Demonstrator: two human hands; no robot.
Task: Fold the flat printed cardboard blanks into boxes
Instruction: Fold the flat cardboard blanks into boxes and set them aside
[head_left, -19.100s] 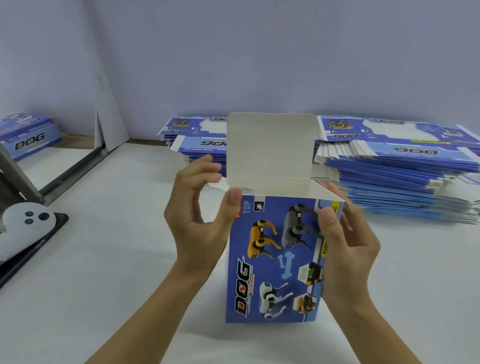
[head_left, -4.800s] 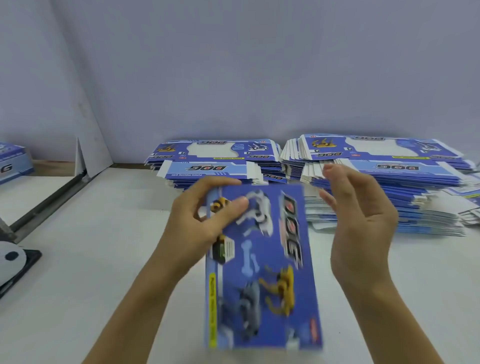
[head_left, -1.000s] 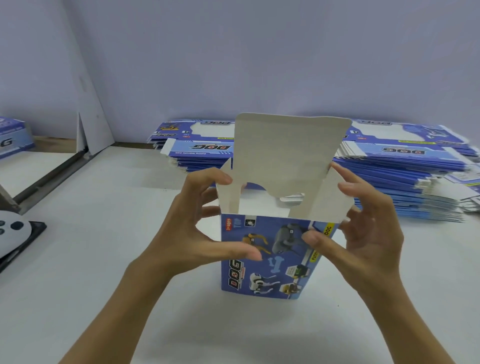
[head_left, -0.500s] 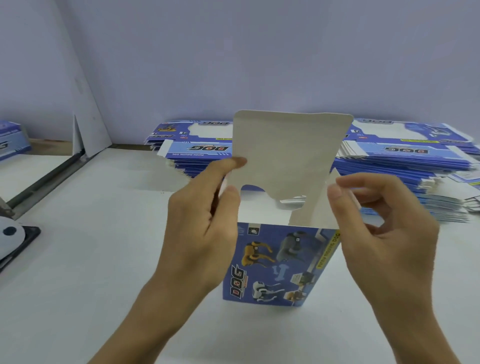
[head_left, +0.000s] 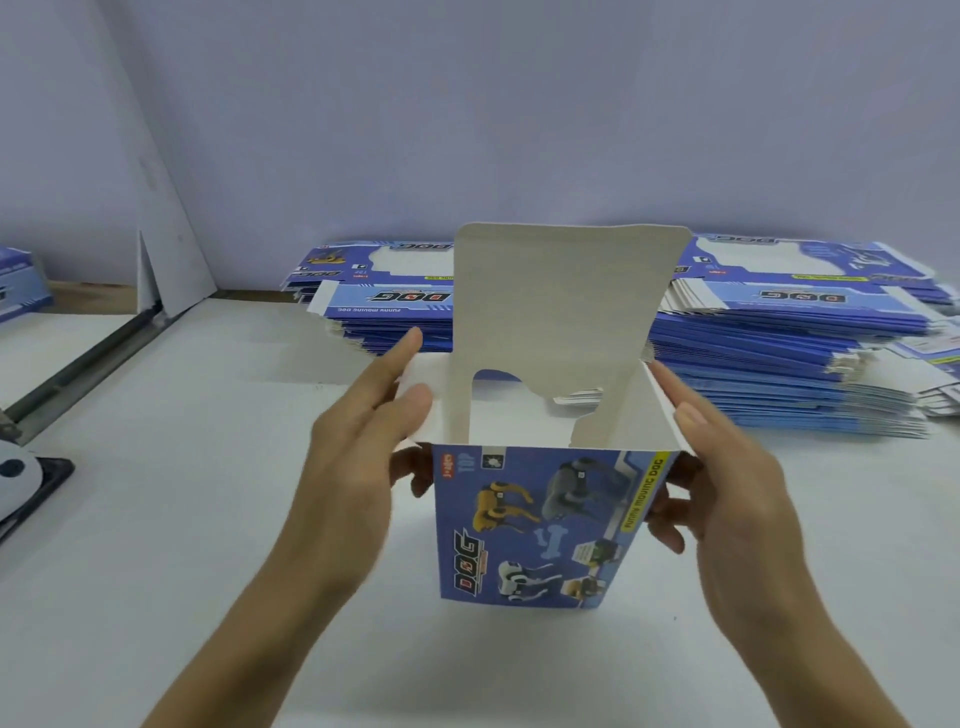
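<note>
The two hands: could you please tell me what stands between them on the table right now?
In the head view, the upright printed box stands between the left hand and the right hand, its tall back flap raised and top open.

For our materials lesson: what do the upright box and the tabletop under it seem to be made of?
Box: thin printed cardboard, it seems. The outside is blue and slightly glossy, the raised flap shows a dull grey-white, fibrous-looking inside, and the cut edges look thin.
Tabletop: smooth, matte white surface, perhaps laminate or painted board; the picture cannot settle which.
</note>
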